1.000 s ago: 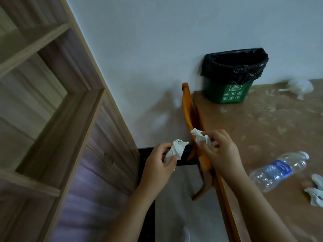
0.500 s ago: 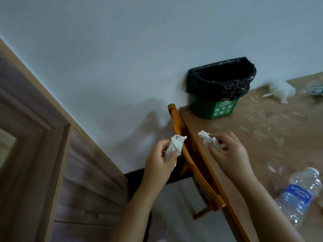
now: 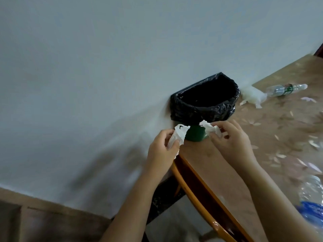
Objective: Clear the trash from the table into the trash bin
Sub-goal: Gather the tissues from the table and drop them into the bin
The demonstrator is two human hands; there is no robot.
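A small green trash bin (image 3: 195, 135) lined with a black bag (image 3: 204, 105) stands at the table's left end against the wall. My left hand (image 3: 162, 149) is shut on a crumpled white tissue (image 3: 179, 134), just left of the bin's base. My right hand (image 3: 232, 140) pinches a second white tissue (image 3: 210, 129) right in front of the bin, below its rim. Both hands are close together, a little below the bag's opening.
On the brown table (image 3: 218, 170) lie a crumpled white tissue (image 3: 252, 96) and a clear bottle with a green label (image 3: 286, 89) beyond the bin, and a blue-labelled plastic bottle (image 3: 312, 203) at the right edge. Small scraps litter the table. White wall behind, wooden shelf lower left.
Both hands have moved up and forward with their tissues, from beside the table's end to directly in front of the bin. The view has swung right and toward the bin.
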